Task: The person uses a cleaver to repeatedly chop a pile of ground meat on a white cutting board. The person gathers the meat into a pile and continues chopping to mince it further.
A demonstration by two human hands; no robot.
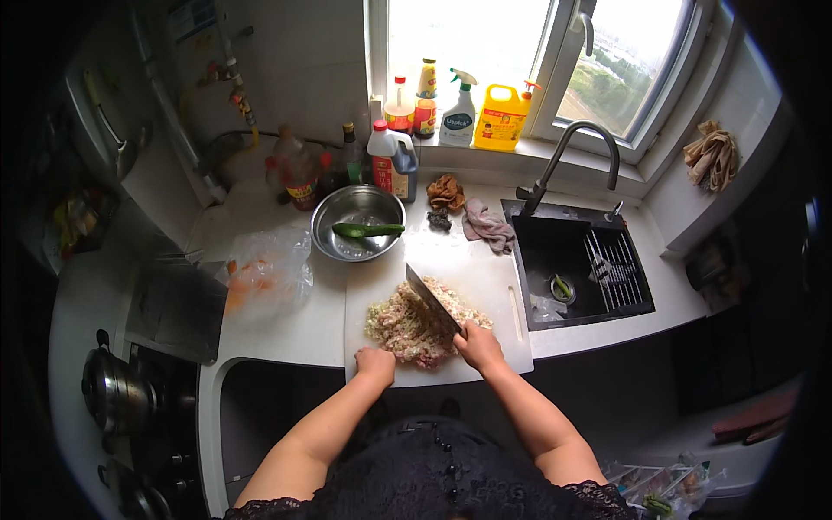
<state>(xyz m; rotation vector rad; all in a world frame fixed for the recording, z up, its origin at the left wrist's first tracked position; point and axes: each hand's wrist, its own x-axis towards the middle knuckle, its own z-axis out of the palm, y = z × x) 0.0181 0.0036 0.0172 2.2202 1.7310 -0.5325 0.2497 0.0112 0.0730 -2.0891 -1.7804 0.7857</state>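
The right hand [479, 348] had the cleaver [433, 301], fingers closed firmly round its handle over the right half of the board [510, 342], and what a slant on that blade, tip away from the body and to the left! Under it lay the mince [409, 325], a ragged heap of pink and pale green spread across the middle of the board; whether the edge touched the meat, you couldn't tell. Over to the left hand [375, 364], planted at the board's near left edge: its fingers were bent, but how far they had closed, or whether they gripped anything, couldn't be made out. Just beyond the board, to the left, sat the steel bowl [355, 203], a cucumber [368, 230] lying across it! Left of the board on the worktop [290, 331], a clear bag [270, 269] showed something orange inside. Beyond the board came a pinkish cloth [488, 227], and a dark jug [395, 169] with a red cap stood further back behind the bowl. To the right of the board, the black sink [546, 258] held a rack [617, 273] on its right side, and a grey tap [555, 160] arched above.
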